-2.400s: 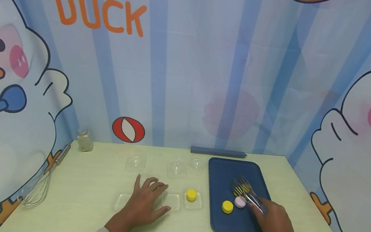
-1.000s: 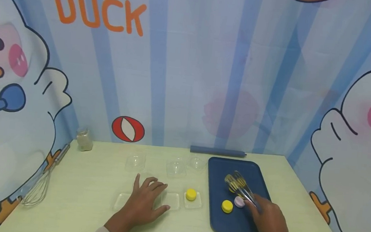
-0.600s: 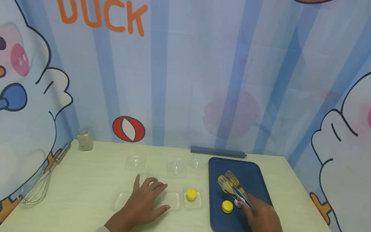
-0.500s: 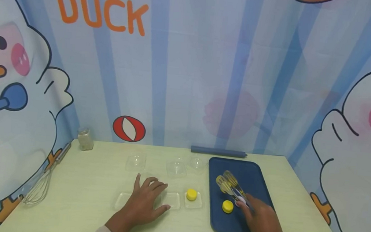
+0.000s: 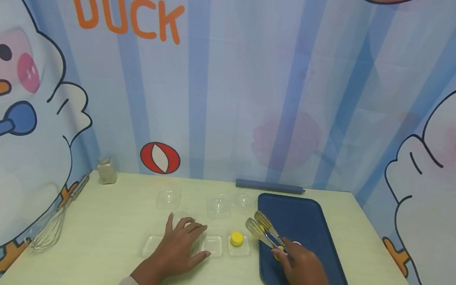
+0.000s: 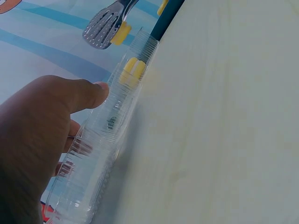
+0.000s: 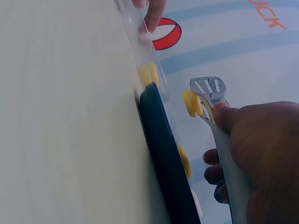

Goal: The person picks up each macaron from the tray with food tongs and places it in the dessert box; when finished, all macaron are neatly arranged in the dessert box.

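My right hand grips metal slotted tongs, which pinch a yellow macaron in the air at the blue tray's left edge. Another yellow macaron and a pale lilac one lie on the tray, mostly hidden behind the tongs and hand. My left hand rests with spread fingers over the clear plastic boxes; its thumb touches the near edge, and fingers show through the plastic in the left wrist view. A yellow macaron sits in the right-hand box base.
Clear domed lids stand behind the box bases. A blue rolling pin lies along the back edge. At the far left are a whisk and a small glass jar. A printed curtain surrounds the table.
My right hand and the tongs have moved left across the tray, lifting a yellow macaron from its upper part to over the left edge. My left hand has stayed in place.
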The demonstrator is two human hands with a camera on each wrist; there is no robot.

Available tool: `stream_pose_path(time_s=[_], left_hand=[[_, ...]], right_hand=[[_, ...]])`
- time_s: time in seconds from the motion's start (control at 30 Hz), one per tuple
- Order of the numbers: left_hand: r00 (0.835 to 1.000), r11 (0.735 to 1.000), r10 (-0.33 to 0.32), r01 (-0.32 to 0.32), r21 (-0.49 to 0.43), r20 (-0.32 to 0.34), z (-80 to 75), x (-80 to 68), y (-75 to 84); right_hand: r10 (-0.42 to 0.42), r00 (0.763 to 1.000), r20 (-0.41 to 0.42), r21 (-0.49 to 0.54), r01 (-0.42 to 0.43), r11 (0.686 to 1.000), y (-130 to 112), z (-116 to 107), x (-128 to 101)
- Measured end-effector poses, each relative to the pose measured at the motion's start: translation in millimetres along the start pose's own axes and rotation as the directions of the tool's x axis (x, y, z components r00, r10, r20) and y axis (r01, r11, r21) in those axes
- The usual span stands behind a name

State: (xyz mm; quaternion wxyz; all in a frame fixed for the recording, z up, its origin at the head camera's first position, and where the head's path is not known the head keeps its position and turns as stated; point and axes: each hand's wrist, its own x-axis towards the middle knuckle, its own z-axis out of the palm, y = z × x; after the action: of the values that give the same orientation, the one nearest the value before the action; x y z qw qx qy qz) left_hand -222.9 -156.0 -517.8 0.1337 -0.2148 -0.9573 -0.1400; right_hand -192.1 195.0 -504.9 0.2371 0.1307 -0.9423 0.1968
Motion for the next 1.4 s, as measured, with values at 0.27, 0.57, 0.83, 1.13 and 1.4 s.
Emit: stream_pose_path(time_s=[0.27, 0.57, 0.83, 1.13, 1.4], left_hand=[[1.000, 1.000, 0.003, -0.003, 0.006, -0.005, 0.6, 0.1, -0.1], [1.000, 1.000, 0.020, -0.020, 0.003, -0.023, 1.6, 0.3, -0.8], [0.999, 1.000, 0.028, -0.027, 0.012, -0.035, 1.9, 0.2, -1.3], [0.995, 0.997, 0.061, -0.058, 0.043, -0.074, 3.1, -1.7, -2.7], [0.996, 0.997, 0.063, -0.059, 0.053, -0.070, 2.0, -1.2, -2.4]], right_hand=[[0.022, 0.996, 0.086, 0.045, -0.026, 0.999, -23.0, 9.6, 5.0], [-0.100, 0.995, -0.008, 0.071, 0.101, 0.992, -34.6, 27.4, 7.6], [-0.084, 0.995, 0.061, 0.112, 0.077, 0.991, -45.4, 34.9, 9.3], [-0.100, 0.988, 0.119, 0.120, 0.086, 0.989, -57.2, 39.5, 12.0], [-0.124, 0.984, 0.129, 0.122, 0.108, 0.987, -65.9, 39.7, 13.6]])
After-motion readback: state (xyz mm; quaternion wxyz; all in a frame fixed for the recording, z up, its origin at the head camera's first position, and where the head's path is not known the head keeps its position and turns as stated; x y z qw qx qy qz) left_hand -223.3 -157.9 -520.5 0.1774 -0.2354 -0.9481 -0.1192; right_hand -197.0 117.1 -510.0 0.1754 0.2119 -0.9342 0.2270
